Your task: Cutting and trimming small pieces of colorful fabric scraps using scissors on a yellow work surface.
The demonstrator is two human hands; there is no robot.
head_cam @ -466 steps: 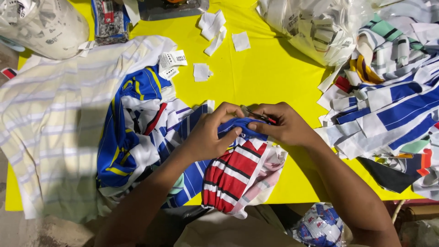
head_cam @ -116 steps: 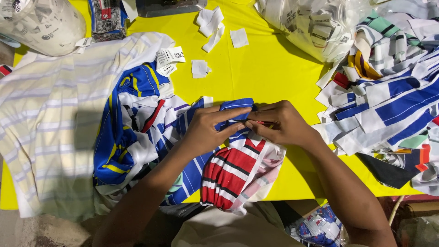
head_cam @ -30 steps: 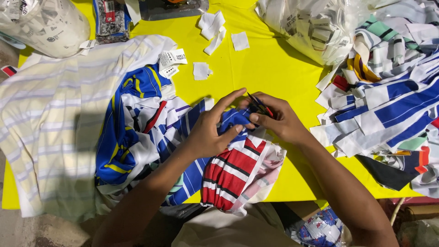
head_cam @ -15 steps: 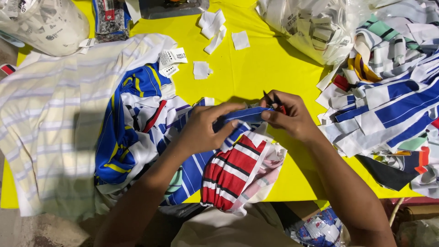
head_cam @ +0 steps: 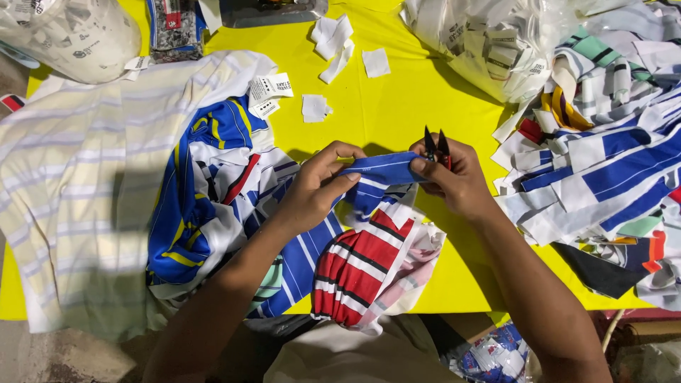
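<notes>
Over the yellow desk (head_cam: 397, 113), the left hand (head_cam: 316, 191) and right hand (head_cam: 454, 181) stretch a blue collar (head_cam: 383, 169) between pinched fingers; the right also grips small snips (head_cam: 435, 145), blades up. Striped shirts (head_cam: 213, 206) lie beneath the collar, paper tags (head_cam: 333, 42) beyond it, a cream shirt (head_cam: 71, 184) far left of it.

A heap of shirts (head_cam: 234, 213) lies mid-table (head_cam: 397, 120), with a flat shirt (head_cam: 78, 191) spread to its left and another pile of garments (head_cam: 603, 163) to the right. Behind them lie loose paper tags (head_cam: 333, 42) — a bag of tags (head_cam: 482, 35) sits far right, behind the pile.
</notes>
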